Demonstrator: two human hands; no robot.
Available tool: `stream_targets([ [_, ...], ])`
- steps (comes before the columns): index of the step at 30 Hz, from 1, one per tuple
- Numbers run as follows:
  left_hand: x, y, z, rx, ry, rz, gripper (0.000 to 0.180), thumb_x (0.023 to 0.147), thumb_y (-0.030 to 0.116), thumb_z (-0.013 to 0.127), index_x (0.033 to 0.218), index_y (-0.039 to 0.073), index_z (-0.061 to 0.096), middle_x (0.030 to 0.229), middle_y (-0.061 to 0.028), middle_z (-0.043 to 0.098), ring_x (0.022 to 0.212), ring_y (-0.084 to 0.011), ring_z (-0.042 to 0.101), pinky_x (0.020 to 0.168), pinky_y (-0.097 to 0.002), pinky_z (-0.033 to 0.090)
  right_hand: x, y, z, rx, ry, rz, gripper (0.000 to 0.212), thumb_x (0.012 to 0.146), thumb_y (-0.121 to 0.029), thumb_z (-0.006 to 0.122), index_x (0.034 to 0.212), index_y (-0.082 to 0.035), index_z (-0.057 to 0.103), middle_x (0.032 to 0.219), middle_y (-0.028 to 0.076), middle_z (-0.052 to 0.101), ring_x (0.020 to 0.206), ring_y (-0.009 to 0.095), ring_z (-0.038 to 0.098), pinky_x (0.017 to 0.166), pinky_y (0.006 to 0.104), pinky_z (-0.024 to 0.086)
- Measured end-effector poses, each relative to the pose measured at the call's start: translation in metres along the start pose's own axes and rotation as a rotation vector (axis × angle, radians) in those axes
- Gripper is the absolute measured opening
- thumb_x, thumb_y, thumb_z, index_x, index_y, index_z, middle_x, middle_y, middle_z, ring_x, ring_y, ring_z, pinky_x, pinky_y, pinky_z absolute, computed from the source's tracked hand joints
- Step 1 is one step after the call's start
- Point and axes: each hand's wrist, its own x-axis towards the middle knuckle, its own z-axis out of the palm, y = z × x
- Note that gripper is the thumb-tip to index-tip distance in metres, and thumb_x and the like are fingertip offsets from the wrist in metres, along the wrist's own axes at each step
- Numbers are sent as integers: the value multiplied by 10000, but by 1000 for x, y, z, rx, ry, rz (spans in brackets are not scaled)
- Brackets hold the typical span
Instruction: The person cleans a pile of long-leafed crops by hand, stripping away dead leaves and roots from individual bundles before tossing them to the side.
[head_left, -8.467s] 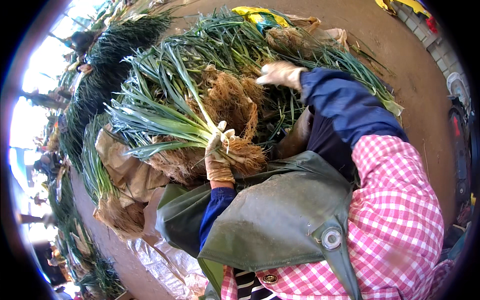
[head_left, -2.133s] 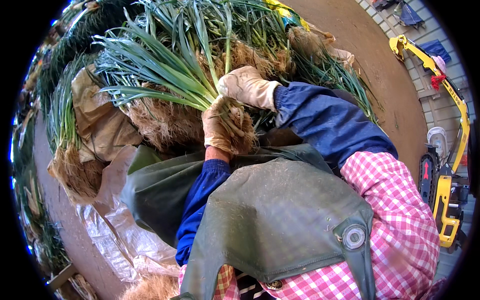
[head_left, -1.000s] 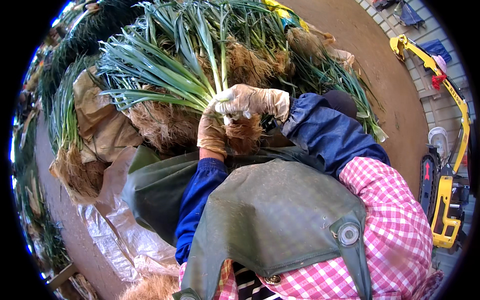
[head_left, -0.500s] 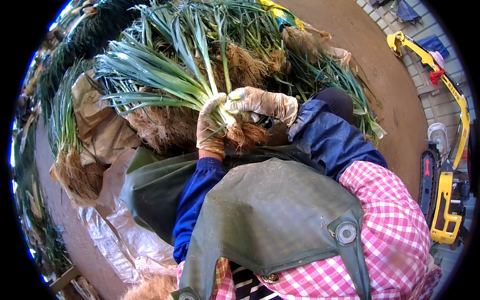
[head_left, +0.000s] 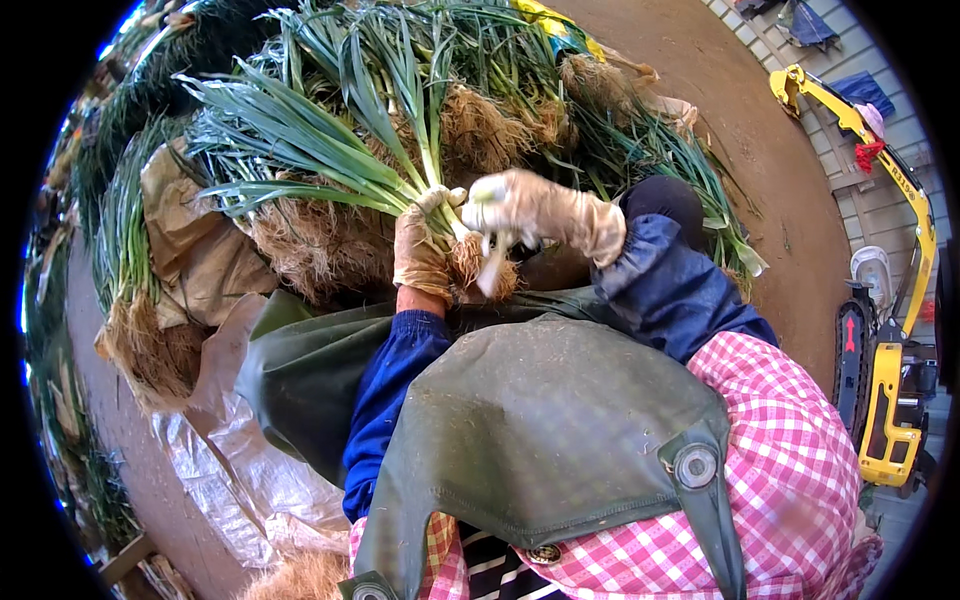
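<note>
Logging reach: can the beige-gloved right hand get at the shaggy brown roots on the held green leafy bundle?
Probably yes: the right hand is just beside the roots, which stick out beside the beige-gloved left hand. Only a blurred whitish strip hangs partly across them.

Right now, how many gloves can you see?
2: one on the left hand, gripping the leafy bunch; one on the right hand, just to the right of it. Others could be hidden from view.

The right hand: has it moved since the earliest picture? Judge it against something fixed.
Yes: the right hand is now lower and further left relative to the yellow bag.
</note>
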Motion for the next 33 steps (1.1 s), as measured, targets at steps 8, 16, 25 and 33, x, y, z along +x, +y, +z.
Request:
stream_targets([
  [8, 22, -14, -9, 151, 126, 38, 163, 829, 141, 647, 884, -12, 630, 671, -87, 635, 444, -184, 571, 357, -269, 431, 36, -4, 11, -624, 112, 304, 352, 823, -435, 606, 808, -96, 702, 673, 70, 650, 687, 214, 646, 643, 343, 485],
  [16, 9, -17, 0, -20, -14, -106, 235, 838, 130, 656, 1028, -7, 634, 924, -99, 671, 801, -221, 653, 703, -329, 536, 32, 11, 24, -1250, 147, 97, 270, 844, -311, 564, 935, -101, 708, 904, 106, 699, 866, 264, 672, 705, 384, 526],
  [25, 9, -17, 7, -19, -25, -129, 187, 834, 104, 638, 993, 4, 642, 862, -94, 665, 808, -217, 645, 743, -346, 542, 24, 7, 34, -1277, -102, -71, 184, 821, -213, 602, 949, -119, 696, 859, 59, 668, 786, 214, 640, 683, 322, 520],
  [33, 16, 2, 5, -34, -134, -76, 242, 844, 108, 632, 1051, -3, 576, 718, -68, 581, 653, -219, 594, 633, -381, 548, -5, 53, -26, -1333, -436, 408, 269, 814, -297, 675, 1049, -166, 686, 845, 8, 696, 735, 170, 663, 630, 295, 523],
])
